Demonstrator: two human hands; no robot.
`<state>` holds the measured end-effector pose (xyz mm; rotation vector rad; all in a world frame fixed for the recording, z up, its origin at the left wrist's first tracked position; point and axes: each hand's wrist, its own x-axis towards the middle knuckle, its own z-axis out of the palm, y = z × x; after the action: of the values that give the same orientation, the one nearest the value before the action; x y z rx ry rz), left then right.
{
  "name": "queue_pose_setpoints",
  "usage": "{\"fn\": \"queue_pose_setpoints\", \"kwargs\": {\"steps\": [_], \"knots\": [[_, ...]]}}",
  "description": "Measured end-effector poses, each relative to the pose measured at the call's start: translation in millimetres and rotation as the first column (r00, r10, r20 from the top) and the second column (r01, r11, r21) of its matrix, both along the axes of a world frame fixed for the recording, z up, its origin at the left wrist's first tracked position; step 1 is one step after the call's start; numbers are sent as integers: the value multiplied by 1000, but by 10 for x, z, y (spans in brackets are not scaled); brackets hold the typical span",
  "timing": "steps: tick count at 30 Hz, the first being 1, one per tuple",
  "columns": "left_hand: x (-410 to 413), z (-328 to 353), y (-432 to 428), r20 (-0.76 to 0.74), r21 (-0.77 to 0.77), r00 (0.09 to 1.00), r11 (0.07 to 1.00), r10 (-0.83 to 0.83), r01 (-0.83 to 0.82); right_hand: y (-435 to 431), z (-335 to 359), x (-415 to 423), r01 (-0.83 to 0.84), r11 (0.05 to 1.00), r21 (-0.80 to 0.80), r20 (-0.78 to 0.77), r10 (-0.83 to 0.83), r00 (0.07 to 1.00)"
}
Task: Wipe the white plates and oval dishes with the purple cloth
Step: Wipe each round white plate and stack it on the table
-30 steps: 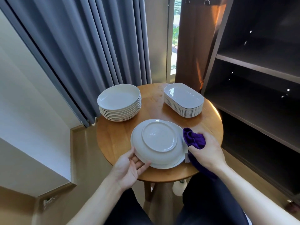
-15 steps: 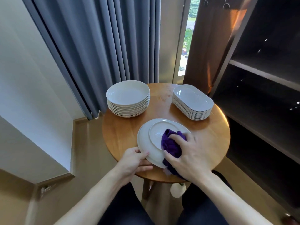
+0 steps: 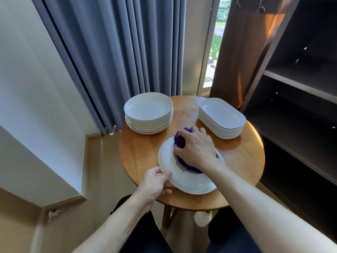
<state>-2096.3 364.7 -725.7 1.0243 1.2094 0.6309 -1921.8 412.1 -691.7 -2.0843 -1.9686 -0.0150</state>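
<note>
Nearest the camera: dark trousers [image 3: 145, 238], and both bare forearms reaching forward over the lap.

Left hand [image 3: 156, 181]: fingers curled over the near-left rim of the white plate [image 3: 189, 181], thumb on top, gripping it.

Right hand [image 3: 196, 148]: fingers curled round the bunched purple cloth [image 3: 179, 139], pressing it onto the far half of the plate. Part of the cloth shows under the wrist, and another part sticks out past the fingertips.

The plate lies face down on the near part of the table; a piece of its raised foot ring shows left of the cloth. Its near edge reaches close to the table edge.

Surface: round wooden table [image 3: 142, 154], warm honey finish, with faint marks between the two stacks. A wooden leg [image 3: 166, 216] shows below, with a white object [image 3: 202, 219] beside it that cannot be identified.

Far left of the table: a stack of round white plates [image 3: 148, 112], upright. Far right: a stack of oval dishes [image 3: 221, 117], also upright. The stacks stand well apart, and neither touches the plate being wiped.

Room: tan floor [image 3: 76, 179] and a pale wall [image 3: 27, 88] on the left. A grey-blue pleated curtain [image 3: 118, 52] hangs behind the table. A narrow window strip [image 3: 215, 42] shows greenery outside. A brown panel [image 3: 242, 61] carries metal hooks [image 3: 260, 8]. On the right is a dark shelving unit [image 3: 300, 88].
</note>
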Motion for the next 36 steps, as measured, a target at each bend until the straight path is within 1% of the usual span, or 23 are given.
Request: {"fn": "queue_pose_setpoints", "kwargs": {"steps": [3,6,8,11,15,19,21,25,26,27,28,29,31,33,36], "knots": [[20,-27,-3,-4,-5,998,998,70,-70,71,-8,142,63,998,-31,74,-61,995],[16,-44,-28,12,-24,995,995,99,-98,-19,-3,340,126,986,-114,108,-114,988],[8,-40,-30,26,-28,994,994,109,-109,-168,2,439,146,975,-168,93,-131,987],[5,-35,-23,36,-38,992,992,123,-121,-472,1,468,133,969,-207,70,-121,990],[17,-35,-36,37,-42,989,989,146,-145,-822,21,314,87,970,-227,-62,-103,993],[19,-38,-37,43,-35,992,993,116,-114,-927,46,19,2,989,-151,-126,-22,992],[11,-44,-35,21,-17,996,996,85,-85,-864,75,-141,-39,995,-94,-151,25,988],[4,-65,-65,-20,53,996,995,84,-82,-559,175,-497,-118,985,124,-100,130,986],[3,-71,-61,-34,65,995,994,91,-89,-449,205,-572,-153,974,168,-77,168,983],[5,-82,-50,-41,68,994,993,99,-97,-335,225,-635,-197,964,180,-40,207,977],[9,-94,-45,-35,59,993,992,114,-111,-224,235,-682,-238,960,146,8,239,971],[16,-104,-44,-26,45,991,990,131,-130,-120,232,-713,-259,963,76,58,255,965],[27,-129,-46,-7,25,986,986,165,-165,75,200,-736,-229,970,-83,122,238,963],[34,-143,-54,13,13,984,984,180,-180,264,177,-720,-162,967,-199,103,185,977],[49,-165,-45,-2,3,981,981,194,-194,554,219,-636,-71,953,-294,27,82,996]]}}
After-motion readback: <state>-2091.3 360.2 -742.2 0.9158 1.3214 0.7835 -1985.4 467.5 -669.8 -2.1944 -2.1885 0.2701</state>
